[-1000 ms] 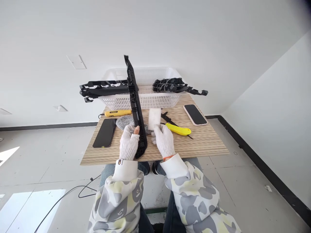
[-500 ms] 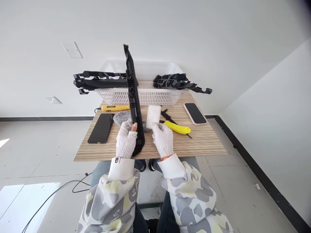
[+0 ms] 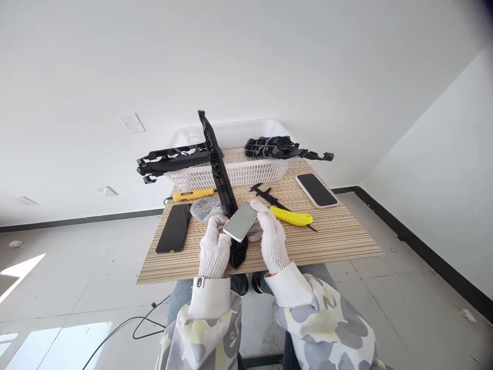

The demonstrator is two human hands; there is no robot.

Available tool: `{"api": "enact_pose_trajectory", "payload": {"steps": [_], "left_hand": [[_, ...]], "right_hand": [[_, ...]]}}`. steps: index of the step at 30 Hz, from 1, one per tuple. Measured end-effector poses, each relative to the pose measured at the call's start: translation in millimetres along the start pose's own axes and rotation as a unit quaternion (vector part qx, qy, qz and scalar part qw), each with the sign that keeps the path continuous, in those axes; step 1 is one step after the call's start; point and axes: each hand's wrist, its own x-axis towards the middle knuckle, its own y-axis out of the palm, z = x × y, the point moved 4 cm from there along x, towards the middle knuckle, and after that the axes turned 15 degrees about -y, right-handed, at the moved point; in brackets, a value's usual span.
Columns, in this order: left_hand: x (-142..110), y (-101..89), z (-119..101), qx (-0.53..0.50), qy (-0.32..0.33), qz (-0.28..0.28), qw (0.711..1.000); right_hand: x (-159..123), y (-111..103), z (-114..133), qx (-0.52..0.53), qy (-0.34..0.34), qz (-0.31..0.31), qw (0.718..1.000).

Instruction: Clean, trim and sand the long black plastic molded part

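A long, ribbed black plastic trim part [image 3: 221,177] slants from the table's front edge up over the basket rim. My gloved left hand [image 3: 214,244] is closed at the left side of its lower end, its fingertips partly hidden. A flat rectangular pad [image 3: 242,222], grey-green on its face with white edges, lies tilted across the front of the part. My gloved right hand [image 3: 271,231] grips the pad's right side, thumb at its upper corner. The pad's left corner meets my left fingers. A grey speckled cloth [image 3: 206,209] lies behind my left hand.
A white slatted basket [image 3: 246,173] stands at the back, with black plastic parts [image 3: 273,147] jutting over its sides. Around my hands lie a dark phone [image 3: 173,228], a pink-edged phone [image 3: 317,190], a yellow-handled tool [image 3: 193,195], black calipers [image 3: 269,197] and a yellow cutter [image 3: 291,216].
The pad has turned from upright, white face showing, to tilted with its grey-green face up, and has come over the black part beside my left hand. The camera view has shifted.
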Motion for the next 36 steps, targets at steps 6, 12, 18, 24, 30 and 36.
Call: {"api": "enact_pose_trajectory", "payload": {"steps": [6, 12, 18, 24, 30, 36], "left_hand": [[-2.9, -2.1, -0.2, 0.041, 0.007, 0.068, 0.997], [-15.6, -1.8, -6.7, 0.039, 0.034, 0.046, 0.998], [-15.7, 4.5, -11.8, 0.083, 0.011, 0.016, 0.996], [-14.2, 6.5, -9.3, 0.119, 0.046, -0.002, 0.992], [-19.0, 4.8, -9.3, 0.131, 0.075, 0.008, 0.989], [-16.7, 6.6, -7.6, 0.139, 0.075, 0.011, 0.987]], "right_hand": [[5.2, 1.6, 1.8, -0.048, 0.071, 0.02, 0.996], [6.2, 0.3, 3.6, -0.01, 0.153, 0.059, 0.986], [9.0, -2.7, 0.5, 0.025, 0.146, 0.054, 0.988], [14.2, -16.4, 2.1, -0.021, -0.01, -0.008, 1.0], [19.1, -29.8, 13.3, -0.041, -0.049, -0.056, 0.996], [41.9, -30.7, 34.7, -0.074, -0.124, 0.009, 0.989]]}}
